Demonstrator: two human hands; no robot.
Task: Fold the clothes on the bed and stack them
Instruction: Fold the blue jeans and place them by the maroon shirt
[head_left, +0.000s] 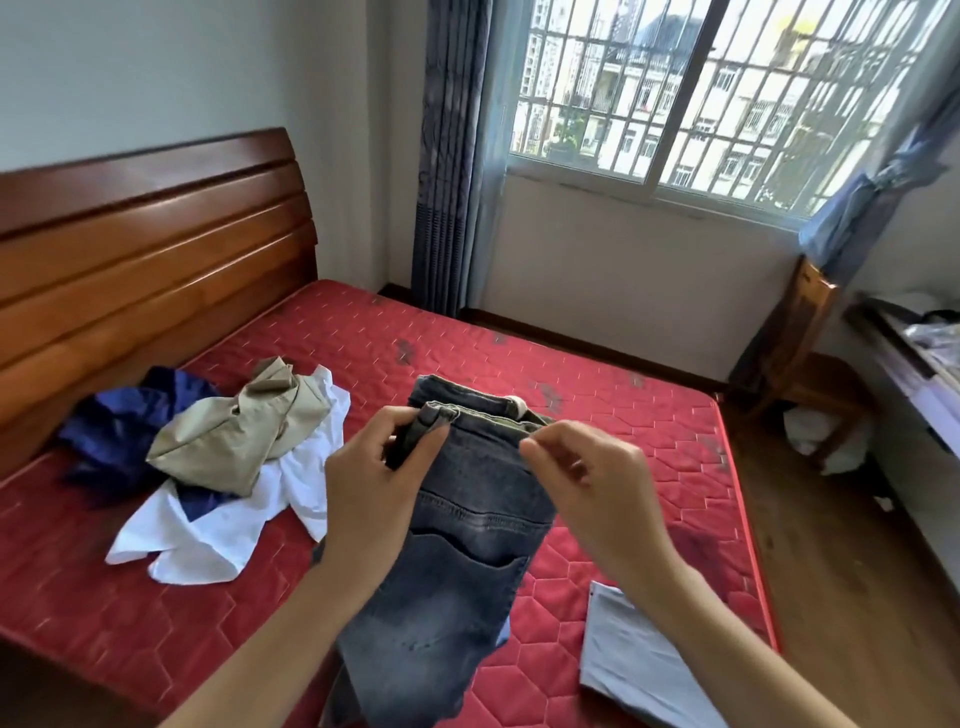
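Dark grey jeans (467, 530) hang lifted above the red mattress (649, 431), back pocket facing me. My left hand (379, 483) grips the waistband at its left corner. My right hand (587, 478) pinches the waistband at its right side between thumb and fingertips. To the left lies a heap of unfolded clothes: a khaki garment (234, 436) on top of a white shirt (208, 530) and a dark blue garment (119, 426). A light blue folded piece (634, 660) lies flat near the mattress's front right edge.
A wooden headboard (145, 249) stands along the left. Beyond the bed's right edge is wooden floor (841, 571), with a wooden chair (800, 353) and a white bag under it. A cluttered desk (914, 364) fills the far right. The window and curtains are behind.
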